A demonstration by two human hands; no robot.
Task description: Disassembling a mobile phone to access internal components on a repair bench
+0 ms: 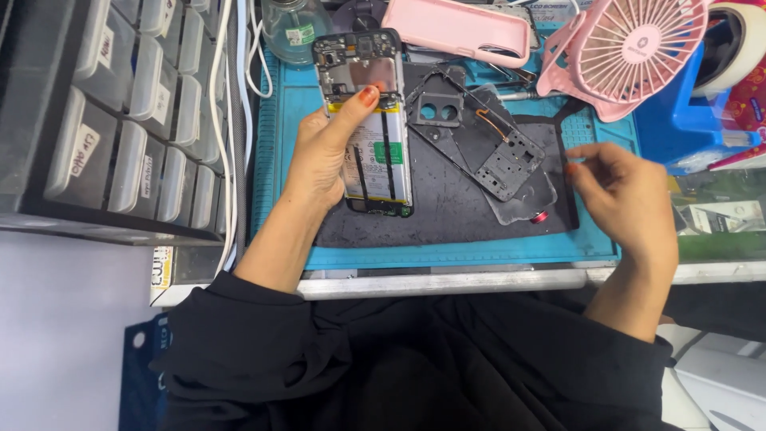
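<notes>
Black sleeves filling near edge. Left hand lying on opened phone, thumb pressing above battery; fingers under phone hidden, hold unclear. Right hand hovering at right edge of dark mat, fingertips pinching together, anything between them too small to tell. Black frame lying mid-mat. Drawer cabinet standing left, contents not discernible. Far: pink case, pink fan, both cut off by top edge.

phone repair wkshop | opened phone | parts drawers | blue mat
</notes>
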